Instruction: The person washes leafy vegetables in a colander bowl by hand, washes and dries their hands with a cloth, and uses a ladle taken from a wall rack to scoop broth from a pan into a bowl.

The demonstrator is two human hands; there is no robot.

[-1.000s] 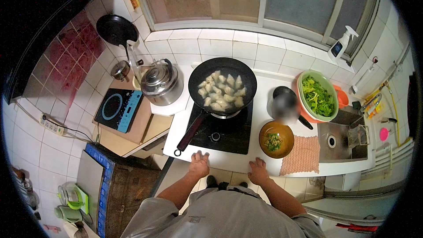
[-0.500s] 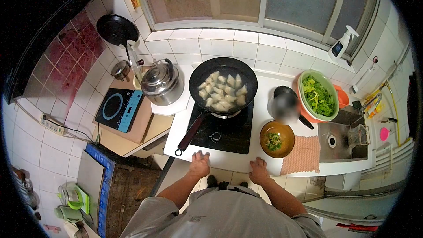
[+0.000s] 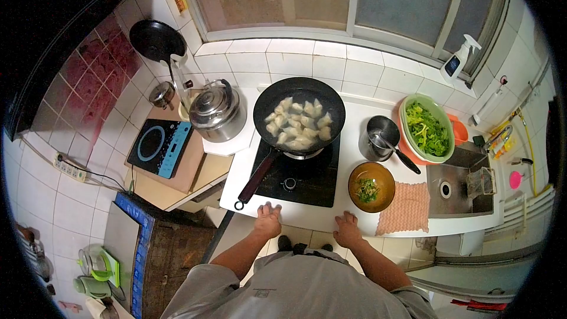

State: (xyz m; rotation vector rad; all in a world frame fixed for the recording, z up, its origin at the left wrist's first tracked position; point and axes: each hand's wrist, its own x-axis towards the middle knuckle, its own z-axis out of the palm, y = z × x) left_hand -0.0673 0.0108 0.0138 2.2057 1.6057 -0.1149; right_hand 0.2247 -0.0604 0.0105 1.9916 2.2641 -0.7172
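My left hand (image 3: 269, 220) rests on the front edge of the white counter, fingers apart and holding nothing, just right of the wok handle's end. On the same edge, my right hand (image 3: 347, 230) lies with fingers extended, also with nothing in it. Between and beyond them, a black wok (image 3: 267, 97) sits on the black gas stove (image 3: 295, 180). Several pale dumplings (image 3: 298, 123) lie in liquid inside the wok. Near my right hand stands an amber bowl (image 3: 387, 188) containing chopped greens (image 3: 367, 190).
A metal pot (image 3: 373, 149) holds a black-handled ladle (image 3: 406, 161). Leafy greens (image 3: 426, 130) fill a green basin (image 3: 452, 142) by the sink (image 3: 440, 204). A pink cloth (image 3: 403, 210) lies beside the bowl. Left are a kettle (image 3: 221, 118) and an induction cooker (image 3: 159, 145).
The blur over the metal pot has gone, and the ladle in it shows clearly. A few dumplings have shifted slightly in the wok. Both hands stay where they were.
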